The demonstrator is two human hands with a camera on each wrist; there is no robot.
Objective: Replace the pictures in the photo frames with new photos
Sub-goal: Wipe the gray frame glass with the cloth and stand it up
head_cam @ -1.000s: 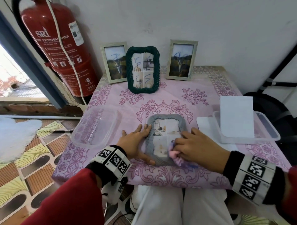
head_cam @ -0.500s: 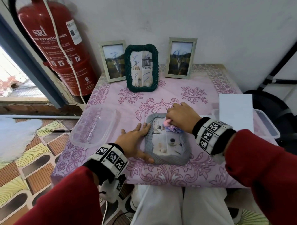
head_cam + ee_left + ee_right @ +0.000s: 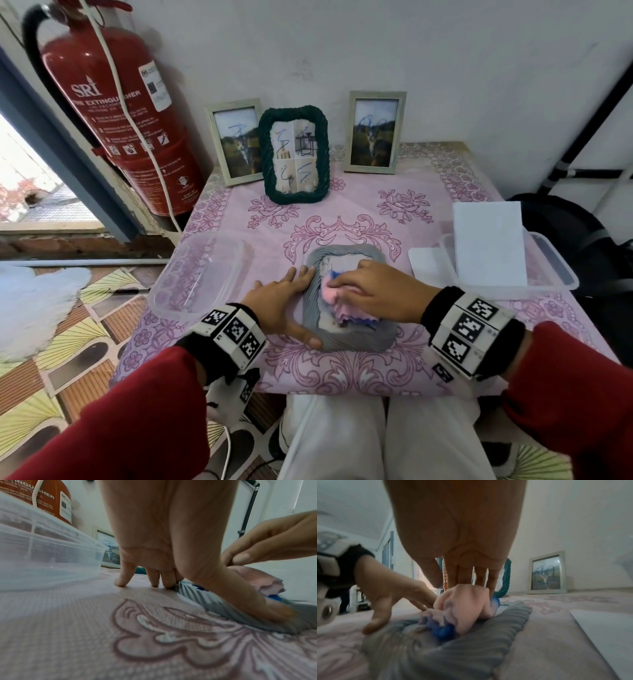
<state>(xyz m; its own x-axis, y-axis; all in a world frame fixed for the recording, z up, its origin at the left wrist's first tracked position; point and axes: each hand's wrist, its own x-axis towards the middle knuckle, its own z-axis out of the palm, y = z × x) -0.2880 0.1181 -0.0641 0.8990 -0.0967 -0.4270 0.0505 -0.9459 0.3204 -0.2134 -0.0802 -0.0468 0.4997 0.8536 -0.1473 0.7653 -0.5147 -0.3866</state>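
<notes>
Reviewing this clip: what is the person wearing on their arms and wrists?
Both arms are in red sleeves. The left wrist and right wrist each carry a black cuff ringed by white blocks printed with black square markers. A white cable hangs below the left arm. Both hands are bare.

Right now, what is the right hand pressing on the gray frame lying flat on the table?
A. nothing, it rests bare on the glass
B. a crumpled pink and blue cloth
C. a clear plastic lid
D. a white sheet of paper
B: the right hand grips a pink and blue cloth on the gray frame, which the left hand steadies.
</notes>
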